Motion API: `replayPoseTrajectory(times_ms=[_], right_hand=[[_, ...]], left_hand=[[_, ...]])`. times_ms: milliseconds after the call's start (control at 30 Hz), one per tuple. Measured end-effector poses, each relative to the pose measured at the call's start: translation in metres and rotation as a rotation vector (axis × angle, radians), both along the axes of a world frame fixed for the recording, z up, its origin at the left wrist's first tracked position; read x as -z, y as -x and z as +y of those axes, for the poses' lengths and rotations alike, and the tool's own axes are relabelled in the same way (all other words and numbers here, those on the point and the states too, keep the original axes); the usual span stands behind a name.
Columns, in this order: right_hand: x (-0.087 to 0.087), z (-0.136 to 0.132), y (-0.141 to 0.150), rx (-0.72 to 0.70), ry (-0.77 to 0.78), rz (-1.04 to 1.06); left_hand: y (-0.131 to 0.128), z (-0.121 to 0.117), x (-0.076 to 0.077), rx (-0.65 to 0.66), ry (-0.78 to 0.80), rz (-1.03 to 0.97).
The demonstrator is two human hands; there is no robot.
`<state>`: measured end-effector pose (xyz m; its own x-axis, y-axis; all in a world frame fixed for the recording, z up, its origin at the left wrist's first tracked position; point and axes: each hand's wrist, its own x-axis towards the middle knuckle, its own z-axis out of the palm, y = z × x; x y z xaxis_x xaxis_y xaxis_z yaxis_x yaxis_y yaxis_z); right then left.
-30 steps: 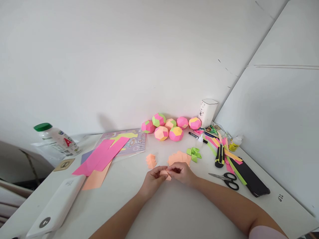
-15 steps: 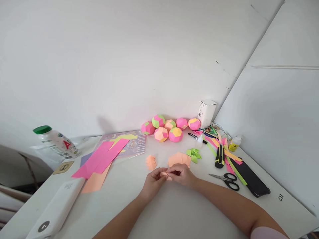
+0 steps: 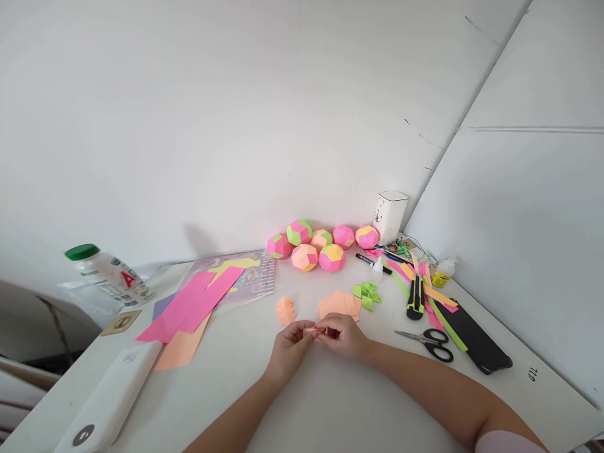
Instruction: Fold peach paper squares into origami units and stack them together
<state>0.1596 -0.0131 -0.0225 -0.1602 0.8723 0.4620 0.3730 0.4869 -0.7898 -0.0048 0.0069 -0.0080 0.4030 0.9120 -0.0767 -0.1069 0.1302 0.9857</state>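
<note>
Between my two hands is a small piece of peach paper (image 3: 313, 330), mostly covered by fingers. My left hand (image 3: 291, 347) pinches its left side, thumb against fingertips. On the other side, my right hand (image 3: 343, 335) pinches it too, fingertips almost meeting the left ones. Just beyond my right hand lie flat peach paper pieces (image 3: 340, 303). A folded peach paper piece (image 3: 285, 311) with a jagged edge rests beyond my left hand. Folded green paper pieces (image 3: 367, 294) sit beside the flat peach ones.
Several paper balls (image 3: 304, 258) stand near the wall. At right are scissors (image 3: 427, 343), a box cutter (image 3: 416, 297), paper strips (image 3: 446, 324), a black case (image 3: 481, 340) and a glue bottle (image 3: 443, 272). Pink sheets (image 3: 189, 302), a white device (image 3: 113, 396) and a green-capped bottle (image 3: 111, 274) are left.
Both hands stay in place, still pinching the peach paper. The fingers have shifted slightly and the piece looks more folded. The whole view has moved a little.
</note>
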Motion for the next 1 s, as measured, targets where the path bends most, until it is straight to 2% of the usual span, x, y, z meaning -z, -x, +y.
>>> replayPoseTrajectory(times_ms=[67,200,267,367,533,733,1000], right_hand=[[-0.0011,-0.0003,0.0000,0.015,-0.026,-0.025],[-0.0020,-0.0003,-0.0002,0.019,-0.069,-0.054],[-0.0005,0.0001,-0.0001,0.020,-0.076,-0.053],[0.0019,0.0004,0.0003,0.023,-0.075,-0.042],[-0.0005,-0.0001,0.0007,0.037,-0.022,-0.067],[-0.0024,0.0005,-0.0003,0.032,0.018,-0.073],[-0.0029,0.0002,-0.0022,0.015,0.093,-0.033]], left_hand=[[0.0004,0.0014,0.0035,-0.006,-0.074,0.036],[0.0006,0.0047,0.0096,-0.018,-0.334,0.047],[0.0009,0.0048,0.0094,0.012,-0.387,0.079],[0.0017,0.0026,0.0063,0.055,-0.351,0.152],[0.0022,-0.0002,0.0048,0.017,-0.298,0.207],[0.0023,0.0008,0.0080,0.029,-0.314,0.176],[0.0033,-0.0004,0.0030,0.003,-0.267,0.144]])
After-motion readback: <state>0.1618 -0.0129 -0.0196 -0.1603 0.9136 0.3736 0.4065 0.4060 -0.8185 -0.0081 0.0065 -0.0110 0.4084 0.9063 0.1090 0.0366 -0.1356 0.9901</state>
